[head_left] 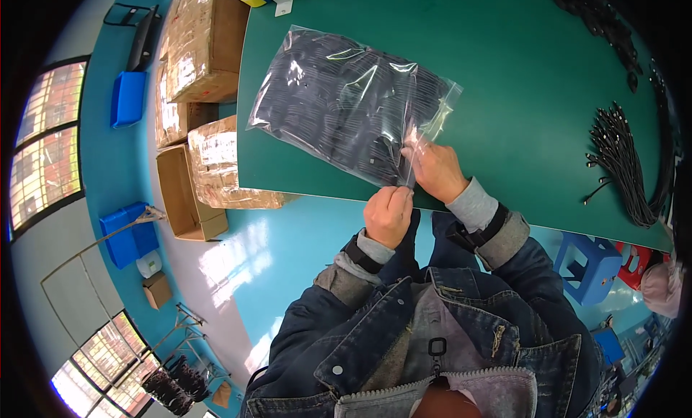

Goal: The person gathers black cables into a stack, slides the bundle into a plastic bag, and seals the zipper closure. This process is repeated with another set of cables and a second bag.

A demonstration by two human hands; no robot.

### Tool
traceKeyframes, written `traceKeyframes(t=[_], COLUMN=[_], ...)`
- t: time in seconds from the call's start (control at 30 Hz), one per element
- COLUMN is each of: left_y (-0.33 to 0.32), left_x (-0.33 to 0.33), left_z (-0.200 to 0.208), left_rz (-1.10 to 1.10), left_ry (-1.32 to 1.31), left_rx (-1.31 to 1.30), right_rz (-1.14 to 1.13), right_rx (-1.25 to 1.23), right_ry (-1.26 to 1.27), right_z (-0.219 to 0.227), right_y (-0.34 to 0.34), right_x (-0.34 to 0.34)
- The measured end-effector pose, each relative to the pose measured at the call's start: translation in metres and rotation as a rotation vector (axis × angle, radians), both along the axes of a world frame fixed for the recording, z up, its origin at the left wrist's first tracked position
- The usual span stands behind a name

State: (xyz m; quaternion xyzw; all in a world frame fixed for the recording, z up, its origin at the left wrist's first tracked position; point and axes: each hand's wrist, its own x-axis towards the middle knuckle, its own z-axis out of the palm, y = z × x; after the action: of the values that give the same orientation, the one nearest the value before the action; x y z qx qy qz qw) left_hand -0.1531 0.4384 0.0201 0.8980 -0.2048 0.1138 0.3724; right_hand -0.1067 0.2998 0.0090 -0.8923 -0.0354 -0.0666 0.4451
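A large clear plastic bag [339, 104] packed with dark cables lies flat on the green table [504, 79], close to its front edge. At the bag's near right corner, my left hand [389, 214] pinches the plastic edge, with its fingers closed just past the table's rim. My right hand [435, 165] grips the same right-hand side a little farther up, fingers curled on the plastic. Folds and glare on the bag hide the exact shape of its contents.
Bundled black cables [620, 165] lie on the table's right side, with more dark cables [598, 28] at the far right. Taped cardboard boxes [205, 46] stand left of the table beside an open carton [180, 194]. A blue stool [587, 266] stands on the floor at right.
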Motion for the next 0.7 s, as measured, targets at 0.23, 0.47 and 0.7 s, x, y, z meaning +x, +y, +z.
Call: traceKeyframes(t=[0.23, 0.47, 0.7], left_y=[-0.001, 0.004, 0.001], left_x=[0.000, -0.001, 0.004], left_z=[-0.003, -0.005, -0.009], left_rz=[-0.022, -0.034, -0.063], left_ry=[0.006, 0.015, -0.030], left_rx=[0.008, 0.013, 0.078], right_rz=[-0.067, 0.032, 0.095], right_rx=[0.152, 0.202, 0.097], right_ry=[-0.055, 0.086, -0.101], right_z=[-0.009, -0.004, -0.019], right_y=[0.001, -0.015, 0.008], right_x=[0.008, -0.017, -0.018])
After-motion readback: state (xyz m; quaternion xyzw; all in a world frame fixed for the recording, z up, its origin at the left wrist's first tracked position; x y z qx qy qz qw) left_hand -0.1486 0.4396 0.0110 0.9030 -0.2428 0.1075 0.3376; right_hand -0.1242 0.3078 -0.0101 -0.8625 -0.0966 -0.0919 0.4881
